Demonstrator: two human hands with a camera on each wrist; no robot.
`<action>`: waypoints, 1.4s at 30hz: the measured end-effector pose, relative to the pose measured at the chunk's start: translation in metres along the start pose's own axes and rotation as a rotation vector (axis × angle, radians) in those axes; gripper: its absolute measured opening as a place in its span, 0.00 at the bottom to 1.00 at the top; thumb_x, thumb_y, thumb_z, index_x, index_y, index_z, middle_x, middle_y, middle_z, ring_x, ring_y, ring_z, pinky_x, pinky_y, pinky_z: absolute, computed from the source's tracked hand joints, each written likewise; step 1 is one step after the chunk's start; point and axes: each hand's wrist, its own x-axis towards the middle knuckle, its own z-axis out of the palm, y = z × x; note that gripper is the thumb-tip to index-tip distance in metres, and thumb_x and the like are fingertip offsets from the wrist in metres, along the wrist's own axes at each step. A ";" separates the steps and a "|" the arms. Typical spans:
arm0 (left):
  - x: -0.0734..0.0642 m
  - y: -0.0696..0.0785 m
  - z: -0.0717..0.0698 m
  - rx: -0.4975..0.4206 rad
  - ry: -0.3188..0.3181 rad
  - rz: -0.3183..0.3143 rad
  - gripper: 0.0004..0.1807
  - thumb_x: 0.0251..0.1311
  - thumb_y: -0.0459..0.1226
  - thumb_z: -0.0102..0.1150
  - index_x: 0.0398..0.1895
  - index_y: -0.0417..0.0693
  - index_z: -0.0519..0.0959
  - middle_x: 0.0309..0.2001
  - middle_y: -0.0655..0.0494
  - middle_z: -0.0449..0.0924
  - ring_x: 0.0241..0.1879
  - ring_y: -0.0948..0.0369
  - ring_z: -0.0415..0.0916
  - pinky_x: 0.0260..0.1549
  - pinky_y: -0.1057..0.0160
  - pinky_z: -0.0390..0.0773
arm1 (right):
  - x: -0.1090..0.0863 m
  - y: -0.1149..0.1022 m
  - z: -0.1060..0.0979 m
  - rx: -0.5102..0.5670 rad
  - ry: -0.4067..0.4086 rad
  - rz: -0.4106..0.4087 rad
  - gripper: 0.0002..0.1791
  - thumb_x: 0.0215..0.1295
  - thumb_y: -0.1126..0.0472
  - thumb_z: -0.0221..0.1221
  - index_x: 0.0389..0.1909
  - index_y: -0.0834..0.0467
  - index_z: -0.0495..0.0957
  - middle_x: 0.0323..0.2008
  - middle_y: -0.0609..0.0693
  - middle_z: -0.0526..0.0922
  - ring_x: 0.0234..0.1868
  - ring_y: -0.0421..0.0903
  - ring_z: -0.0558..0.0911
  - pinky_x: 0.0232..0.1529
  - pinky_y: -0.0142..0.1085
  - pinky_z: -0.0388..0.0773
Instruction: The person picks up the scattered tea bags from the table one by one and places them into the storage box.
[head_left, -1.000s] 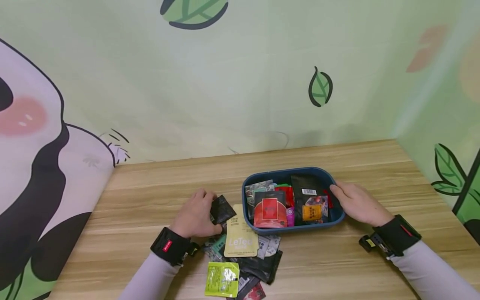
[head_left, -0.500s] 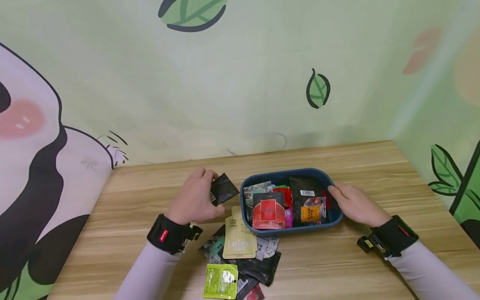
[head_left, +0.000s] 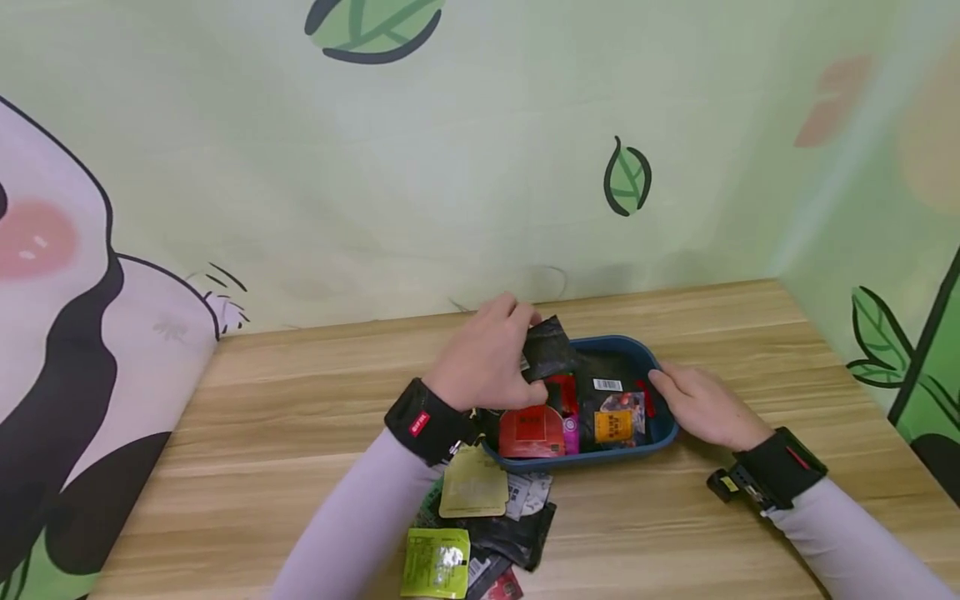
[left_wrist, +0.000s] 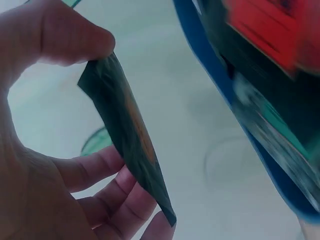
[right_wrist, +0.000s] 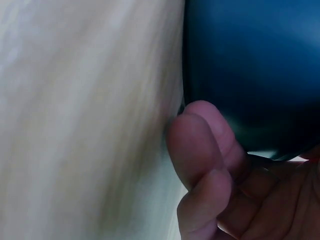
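Note:
My left hand [head_left: 483, 354] pinches a small flat black sachet [head_left: 548, 345] over the left part of a blue plastic basket [head_left: 600, 460]. In the left wrist view the sachet [left_wrist: 127, 135] is held between the thumb and the fingers, beside the basket's wall. Inside the basket stand a red sachet [head_left: 531, 435], a larger black pouch with a barcode label and an orange-labelled packet [head_left: 615, 423]; the left hand hides some of the contents. My right hand [head_left: 712, 408] grips the basket's right end, thumb at the rim, fingers [right_wrist: 195, 145] against the outer wall.
In front of the basket lies a loose pile: a cream packet [head_left: 474, 487], a yellow-green packet [head_left: 437, 564], black pouches [head_left: 517, 537] and a red one [head_left: 504, 586]. The wooden table [head_left: 285, 433] meets a printed backdrop at its back edge.
My left hand has lifted the black sachet from the pile and carried it right, over the basket. The right hand keeps its grip on the basket's end.

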 end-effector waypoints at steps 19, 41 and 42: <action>0.047 0.040 0.010 0.041 -0.066 0.141 0.43 0.40 0.60 0.65 0.60 0.47 0.74 0.47 0.55 0.70 0.44 0.61 0.64 0.44 0.66 0.69 | 0.002 0.000 0.000 -0.011 0.020 -0.010 0.36 0.79 0.45 0.33 0.69 0.71 0.67 0.59 0.67 0.77 0.60 0.62 0.76 0.57 0.56 0.72; -0.029 -0.007 0.001 -0.001 -0.147 0.091 0.79 0.29 0.82 0.54 0.83 0.51 0.41 0.81 0.45 0.35 0.77 0.43 0.41 0.70 0.40 0.47 | 0.001 0.000 0.000 -0.025 -0.001 -0.004 0.38 0.79 0.45 0.32 0.70 0.74 0.63 0.64 0.71 0.71 0.65 0.66 0.70 0.61 0.58 0.67; -0.036 -0.011 0.002 -0.001 -0.150 0.080 0.78 0.29 0.82 0.54 0.83 0.51 0.41 0.81 0.46 0.36 0.77 0.43 0.41 0.70 0.40 0.47 | 0.001 0.000 0.000 -0.024 -0.002 -0.003 0.38 0.79 0.45 0.32 0.70 0.75 0.62 0.64 0.71 0.71 0.65 0.66 0.70 0.61 0.58 0.67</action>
